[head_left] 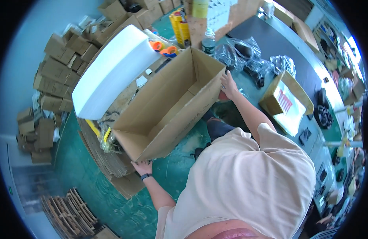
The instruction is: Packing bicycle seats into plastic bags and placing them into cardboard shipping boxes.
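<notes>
A long, deep cardboard box [184, 121], its top uncovered and its inside bare, slants across the middle of the view. My left hand [142, 167], with a dark band at the wrist, grips its near left corner; part of the fingers is hidden by the box. At the far right corner, my right hand [229, 85] holds the end of the same box, a ring on one finger. Just beyond the box, a thick white foam block [112, 71] lies on the work table, beside orange tape rolls [168, 50].
Flat cardboard sheets [116, 161] lie under the table's left end. On the right, a dark table [267, 34] bears plastic-wrapped black parts [255, 65] and a smaller carton [273, 97]. A water bottle [208, 42] stands behind the box. Stacked cartons [56, 75] line the left wall, near pallets [68, 213].
</notes>
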A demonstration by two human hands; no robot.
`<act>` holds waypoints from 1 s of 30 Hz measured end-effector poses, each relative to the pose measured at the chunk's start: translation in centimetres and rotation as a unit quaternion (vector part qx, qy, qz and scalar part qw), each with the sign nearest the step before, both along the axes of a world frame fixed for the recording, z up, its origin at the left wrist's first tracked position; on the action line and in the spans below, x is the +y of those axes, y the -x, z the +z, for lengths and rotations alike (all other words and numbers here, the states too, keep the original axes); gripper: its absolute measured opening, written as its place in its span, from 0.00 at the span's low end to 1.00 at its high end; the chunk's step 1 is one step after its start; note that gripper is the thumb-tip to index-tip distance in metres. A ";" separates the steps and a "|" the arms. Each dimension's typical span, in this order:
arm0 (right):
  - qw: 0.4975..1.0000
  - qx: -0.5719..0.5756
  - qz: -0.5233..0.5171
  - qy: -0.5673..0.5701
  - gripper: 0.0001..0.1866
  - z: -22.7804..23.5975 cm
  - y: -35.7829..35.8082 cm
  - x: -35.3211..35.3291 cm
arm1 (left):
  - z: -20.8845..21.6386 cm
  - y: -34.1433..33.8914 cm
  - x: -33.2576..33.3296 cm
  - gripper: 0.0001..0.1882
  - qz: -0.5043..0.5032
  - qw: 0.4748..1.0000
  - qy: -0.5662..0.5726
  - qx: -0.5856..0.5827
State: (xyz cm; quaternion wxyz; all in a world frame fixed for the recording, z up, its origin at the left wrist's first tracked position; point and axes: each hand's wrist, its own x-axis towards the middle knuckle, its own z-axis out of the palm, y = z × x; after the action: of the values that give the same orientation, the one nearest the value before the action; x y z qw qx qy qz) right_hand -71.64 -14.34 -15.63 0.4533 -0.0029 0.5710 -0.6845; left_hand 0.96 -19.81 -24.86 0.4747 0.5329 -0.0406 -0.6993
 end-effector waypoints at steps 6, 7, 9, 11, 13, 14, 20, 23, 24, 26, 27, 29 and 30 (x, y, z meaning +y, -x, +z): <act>0.814 0.479 -0.156 -0.290 0.48 -4.3 13.3 4.5 | 4.2 8.7 -0.1 0.51 0.076 0.986 0.065 -0.133; 0.768 0.504 -0.158 -0.361 0.54 -5.3 15.5 5.2 | 4.6 10.2 0.0 0.48 0.091 0.905 0.086 -0.407; 0.711 0.506 -0.154 -0.464 0.64 -7.1 20.3 8.0 | 7.1 20.2 1.2 0.44 0.083 0.753 0.100 -0.645; 0.728 0.429 -0.129 -0.520 0.72 -8.7 24.7 9.7 | 16.1 35.1 -0.6 0.40 -0.014 0.652 0.300 -0.696; 0.735 0.404 -0.105 -0.534 0.74 -11.3 28.3 9.5 | 19.8 46.1 -2.8 0.40 -0.123 0.640 0.448 -0.612; 0.741 0.381 -0.087 -0.545 0.75 -12.6 29.6 9.4 | 21.3 51.8 -4.0 0.40 -0.199 0.652 0.484 -0.549; 0.740 0.311 -0.077 -0.591 0.71 -14.0 34.9 8.4 | 17.6 80.3 -11.4 0.45 -0.550 0.422 0.566 -0.447; 0.785 0.321 -0.087 -0.523 0.63 -13.5 36.5 8.8 | 9.8 87.9 -15.3 0.54 -0.604 0.350 0.557 -0.450; 0.798 0.314 -0.091 -0.506 0.60 -13.8 36.8 9.8 | 7.4 90.6 -15.8 0.58 -0.624 0.318 0.546 -0.460; 0.799 0.361 -0.108 -0.468 0.52 -13.6 36.5 11.8 | 3.3 94.0 -17.4 0.64 -0.669 0.293 0.503 -0.463; 0.799 0.352 -0.111 -0.474 0.52 -12.1 36.7 11.9 | 1.6 94.3 -18.8 0.66 -0.669 0.269 0.500 -0.480; 0.981 -0.008 -0.129 -0.145 0.41 -6.6 37.8 12.1 | -0.6 93.6 -21.2 0.71 -0.664 0.226 0.453 -0.550; 0.976 -0.012 -0.148 -0.160 0.41 -5.8 37.9 13.6 | -0.7 94.6 -20.8 0.73 -0.666 0.190 0.429 -0.580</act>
State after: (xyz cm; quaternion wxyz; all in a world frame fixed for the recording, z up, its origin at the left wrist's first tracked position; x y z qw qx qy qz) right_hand -109.50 -0.73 -21.46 0.3482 0.1625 0.6615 -0.6441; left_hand -93.65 -40.60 -25.59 -0.1706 0.2762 -0.9378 -0.1226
